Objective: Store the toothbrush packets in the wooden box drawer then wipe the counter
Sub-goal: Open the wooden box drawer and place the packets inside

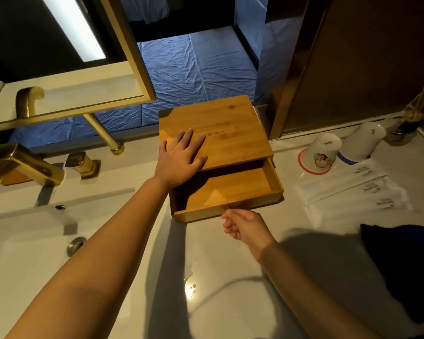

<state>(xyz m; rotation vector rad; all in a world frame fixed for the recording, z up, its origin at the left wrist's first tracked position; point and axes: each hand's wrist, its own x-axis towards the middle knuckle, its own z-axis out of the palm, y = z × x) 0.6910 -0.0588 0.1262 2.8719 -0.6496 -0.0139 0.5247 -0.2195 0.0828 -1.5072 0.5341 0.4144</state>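
A wooden box [230, 123] stands on the white counter [218, 265], and its drawer [233, 189] is pulled out toward me with nothing inside. My left hand [181, 157] lies flat on the box's lid, fingers spread. My right hand [245, 226] is curled at the drawer's front edge, fingers pinched at the small knob there. Three white toothbrush packets [353, 189] lie side by side on the counter to the right of the drawer. A dark blue cloth [404, 267] lies at the right, nearer to me.
Two upturned paper cups [322, 152] [364, 140] stand behind the packets, with a reed diffuser [406, 128] at the far right. A sink basin [34, 241] and brass taps [27, 165] fill the left. A mirror frame [123, 45] hangs above. Water drops [190, 282] glisten on the counter.
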